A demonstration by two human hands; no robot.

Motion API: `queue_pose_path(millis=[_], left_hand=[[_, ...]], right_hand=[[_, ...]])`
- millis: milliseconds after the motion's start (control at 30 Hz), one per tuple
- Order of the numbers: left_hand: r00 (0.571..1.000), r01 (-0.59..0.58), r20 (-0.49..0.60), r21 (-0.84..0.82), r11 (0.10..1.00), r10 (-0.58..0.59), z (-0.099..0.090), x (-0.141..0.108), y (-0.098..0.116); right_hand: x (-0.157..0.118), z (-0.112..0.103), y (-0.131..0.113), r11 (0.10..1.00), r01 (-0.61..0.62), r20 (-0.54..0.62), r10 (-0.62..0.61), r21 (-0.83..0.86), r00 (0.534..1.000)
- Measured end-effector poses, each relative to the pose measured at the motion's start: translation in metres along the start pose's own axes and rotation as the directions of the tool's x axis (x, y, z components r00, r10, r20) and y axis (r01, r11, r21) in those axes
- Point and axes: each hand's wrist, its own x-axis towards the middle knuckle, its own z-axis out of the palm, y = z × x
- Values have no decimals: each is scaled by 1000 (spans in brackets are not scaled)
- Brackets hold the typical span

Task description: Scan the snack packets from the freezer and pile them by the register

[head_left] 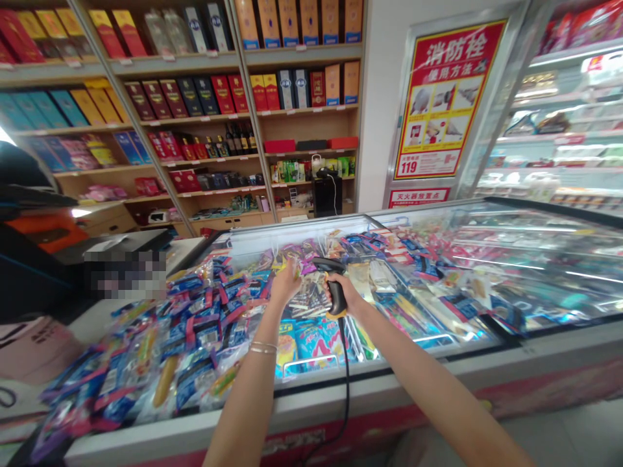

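My right hand [341, 292] is wrapped round the handle of a black barcode scanner [337, 299] with yellow trim, its cable hanging down over the freezer's front. The scanner's head points left, towards my left hand [288, 280]. That hand, with bangles at the wrist, is closed at the edge of a small yellow-and-purple wrapped packet [306, 266]; its fingertips are partly hidden. Both hands are over the open part of a chest freezer [389, 383]. Beneath them lie packaged frozen treats, among them bright blue-and-pink bags [311, 340].
Several sausage-like snacks in blue-and-pink wrappers [195, 331] lie heaped on the left side. A glass lid [535, 246] covers the freezer's right part. A pink container [36, 350] stands at far left. Shelves of boxed goods [185, 97] line the back wall.
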Motion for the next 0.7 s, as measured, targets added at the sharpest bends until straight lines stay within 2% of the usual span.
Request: queue_pose_path(millis=[167, 333, 433, 533, 633, 700], left_hand=[[1000, 3, 7, 6, 1000, -3, -4, -6, 10], [995, 49, -84, -51, 997, -53, -28, -21, 6], [986, 96, -132, -52, 994, -102, -50, -35, -15], [969, 146, -196, -44, 988, -152, -70, -51, -48], [944, 221, -242, -44, 974, -225, -81, -68, -80], [920, 250, -311, -8, 968, -240, -82, -79, -97]], right_hand=[[2, -2, 2, 999, -27, 10, 27, -40, 1000], [-1, 5, 7, 998, 26, -29, -28, -63, 999], [-3, 20, 15, 996, 36, -12, -37, -78, 999], [-3, 43, 29, 997, 30, 28, -28, -74, 999], [0, 67, 47, 996, 87, 68, -85, -28, 994], [2, 80, 59, 995, 101, 83, -99, -16, 992]])
